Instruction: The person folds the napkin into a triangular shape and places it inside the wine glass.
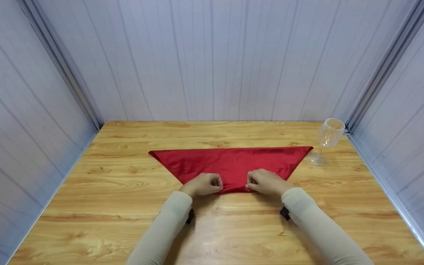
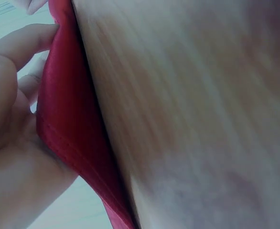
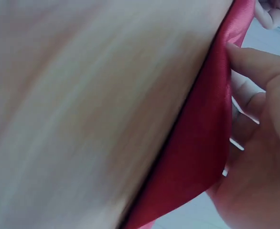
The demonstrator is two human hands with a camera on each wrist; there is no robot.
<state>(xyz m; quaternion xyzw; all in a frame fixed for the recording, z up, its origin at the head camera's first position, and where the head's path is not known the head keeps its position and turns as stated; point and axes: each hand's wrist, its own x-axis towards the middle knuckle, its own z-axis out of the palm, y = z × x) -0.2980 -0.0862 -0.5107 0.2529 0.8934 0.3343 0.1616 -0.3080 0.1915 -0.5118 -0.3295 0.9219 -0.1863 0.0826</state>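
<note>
A red satin cloth (image 1: 230,163) lies folded on the wooden table (image 1: 105,206), its long straight edge on the far side and its narrow end toward me. My left hand (image 1: 205,184) pinches the near edge of the cloth (image 2: 68,124) on the left. My right hand (image 1: 265,182) pinches the same near edge of the cloth (image 3: 202,143) on the right. Both hands have curled fingers and lift the hem slightly off the wood. The hands sit a short gap apart.
A clear wine glass (image 1: 327,141) stands upright just past the cloth's far right corner, close to the right wall. Pale panelled walls (image 1: 212,59) close in the table on three sides.
</note>
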